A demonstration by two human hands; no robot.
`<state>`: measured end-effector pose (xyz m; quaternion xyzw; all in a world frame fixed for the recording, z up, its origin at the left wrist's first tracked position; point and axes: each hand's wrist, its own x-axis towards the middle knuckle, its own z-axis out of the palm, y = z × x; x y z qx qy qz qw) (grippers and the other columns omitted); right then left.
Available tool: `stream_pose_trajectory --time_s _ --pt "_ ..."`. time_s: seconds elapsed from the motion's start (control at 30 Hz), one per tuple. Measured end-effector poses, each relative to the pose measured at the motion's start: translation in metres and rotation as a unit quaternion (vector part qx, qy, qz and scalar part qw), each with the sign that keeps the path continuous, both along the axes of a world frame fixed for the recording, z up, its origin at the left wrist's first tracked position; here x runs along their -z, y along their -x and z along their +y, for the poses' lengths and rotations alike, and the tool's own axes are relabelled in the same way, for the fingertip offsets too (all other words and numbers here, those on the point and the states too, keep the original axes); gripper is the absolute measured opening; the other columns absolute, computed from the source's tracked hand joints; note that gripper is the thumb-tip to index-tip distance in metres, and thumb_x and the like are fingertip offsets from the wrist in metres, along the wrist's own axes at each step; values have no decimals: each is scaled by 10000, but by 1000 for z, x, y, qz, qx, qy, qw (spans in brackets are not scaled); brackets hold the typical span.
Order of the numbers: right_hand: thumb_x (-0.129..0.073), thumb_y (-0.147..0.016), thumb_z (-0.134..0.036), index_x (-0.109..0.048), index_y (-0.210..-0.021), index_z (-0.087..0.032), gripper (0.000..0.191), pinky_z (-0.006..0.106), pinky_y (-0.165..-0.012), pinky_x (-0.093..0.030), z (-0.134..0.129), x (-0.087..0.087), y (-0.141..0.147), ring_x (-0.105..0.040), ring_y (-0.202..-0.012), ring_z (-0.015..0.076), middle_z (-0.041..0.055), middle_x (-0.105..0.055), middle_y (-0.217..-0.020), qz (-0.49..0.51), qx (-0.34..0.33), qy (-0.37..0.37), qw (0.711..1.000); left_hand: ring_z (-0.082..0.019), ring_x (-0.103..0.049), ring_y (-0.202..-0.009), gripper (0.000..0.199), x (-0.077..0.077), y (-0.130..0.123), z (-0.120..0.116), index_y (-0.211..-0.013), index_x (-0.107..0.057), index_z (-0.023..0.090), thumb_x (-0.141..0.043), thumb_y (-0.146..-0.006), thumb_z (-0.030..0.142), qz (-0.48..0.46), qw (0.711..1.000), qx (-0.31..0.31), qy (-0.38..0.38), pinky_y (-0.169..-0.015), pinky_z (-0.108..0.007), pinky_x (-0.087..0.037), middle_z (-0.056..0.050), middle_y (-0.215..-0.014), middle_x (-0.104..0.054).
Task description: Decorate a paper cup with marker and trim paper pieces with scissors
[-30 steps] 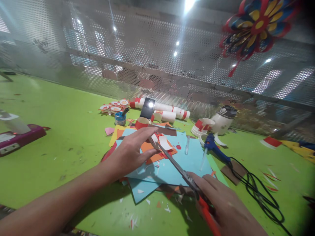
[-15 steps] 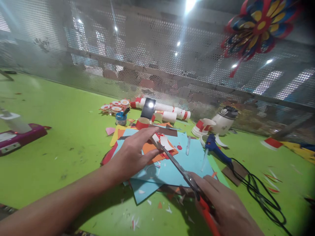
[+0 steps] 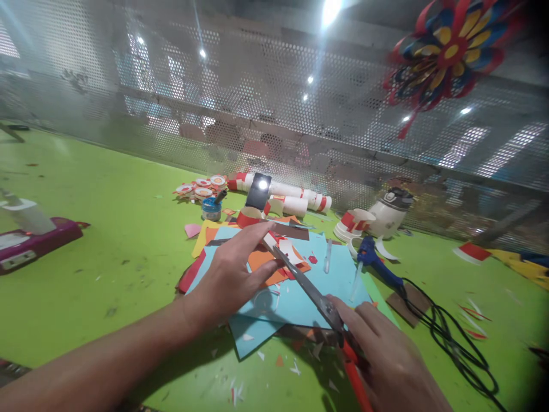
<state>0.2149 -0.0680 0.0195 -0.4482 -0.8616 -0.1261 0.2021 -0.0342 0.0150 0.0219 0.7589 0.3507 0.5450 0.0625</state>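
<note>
In my right hand is a pair of scissors with red handles, its blades pointing up and left. The tips meet a small white and red paper piece, which my left hand pinches between thumb and fingers; part of it is hidden. Beneath both hands lies a stack of coloured paper, with a light blue sheet on top. Orange paper and a curved white scrap sit just beyond the left thumb.
A blue glue gun with a black cord rests at right. Behind the paper stand a phone, white tubes, a blue jar and paper cups. A purple power strip is at left; a perforated screen rises behind.
The scissor blades have drawn back slightly from the paper piece, and their handles have shifted a little left. My left hand stays nearly in place.
</note>
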Motion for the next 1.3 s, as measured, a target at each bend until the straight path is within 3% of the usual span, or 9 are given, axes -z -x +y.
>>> stream_pose_trajectory --time_s 0.27,0.63,0.83,1.07,1.3 --pt "-438 -918 -119 -469 -1313 -93 396 314 -604 -522 0 2 -4 -608 -719 202 85 -571 -842 -9 -10 0 1000 -268 -663 -1081 441 -2 1 -1 -1260 -547 73 -639 -859 233 15 1000 -10 -4 -947 -424 -572 -193 -1223 -659" --pt "-450 -902 -118 -490 -1304 -83 405 328 -596 -531 3 1 -3 -620 -716 213 91 -583 -835 -14 -11 -2 1000 -275 -645 -1116 454 0 1 1 -1281 -540 115 -643 -852 223 19 1000 1 15 -990 -485 -541 -170 -1245 -654" --pt "-462 -924 -162 -507 -1300 -97 385 330 -614 -536 2 1 -6 -622 -723 210 102 -609 -857 -11 -2 17 1000 -252 -673 -1050 448 1 1 2 -1272 -544 128 -643 -838 179 12 1000 15 18 -961 -467 -562 -162 -1217 -666" --pt "-434 -941 -173 -553 -1255 -81 348 325 -587 -534 5 3 -6 -637 -687 213 112 -633 -817 -8 -8 -18 1000 -240 -697 -981 473 2 1 1 -1285 -532 140 -652 -832 211 -4 999 20 39 -917 -468 -584 -167 -1235 -653" --pt "-498 -930 -250 -614 -1231 -181 330 351 -655 -563 7 4 -7 -678 -726 221 94 -693 -854 30 18 114 993 -204 -692 -952 465 0 -1 0 -1247 -559 124 -651 -794 178 -15 998 19 54 -887 -403 -599 -139 -1204 -663"
